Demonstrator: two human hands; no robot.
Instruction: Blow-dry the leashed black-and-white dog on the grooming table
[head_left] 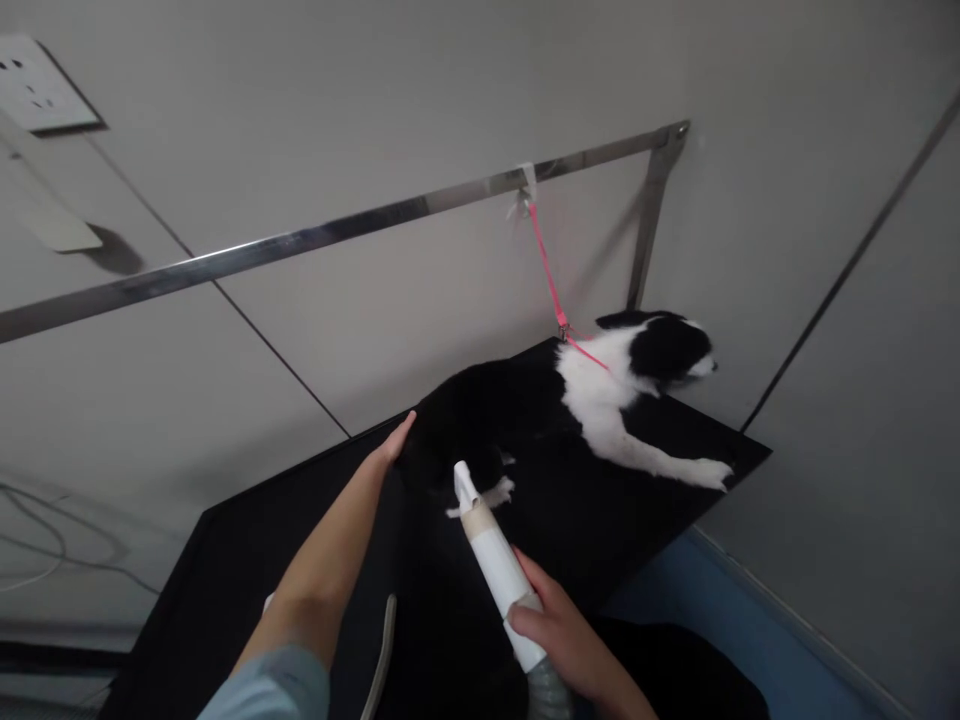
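Note:
A black and white dog (510, 400) lies on a black table (285, 520), its head to the right and turned away. A pink leash (547, 265) runs from its neck up to a metal bar. My left hand (397, 437) rests against the dog's rump; only part of it shows, with its fingers mostly hidden behind the black fur. My right hand (544, 615) is wrapped round a white dryer nozzle (499, 565) with a ribbed hose below it. The nozzle's tip points at the dog's hind legs.
The metal bar (337, 232) crosses above the table along the wall. A pale curved cord or handle (382, 655) lies near the table's front. A wall socket (41, 85) is at upper left, with loose cables (60, 545) at lower left. Blue floor (690, 590) shows at lower right.

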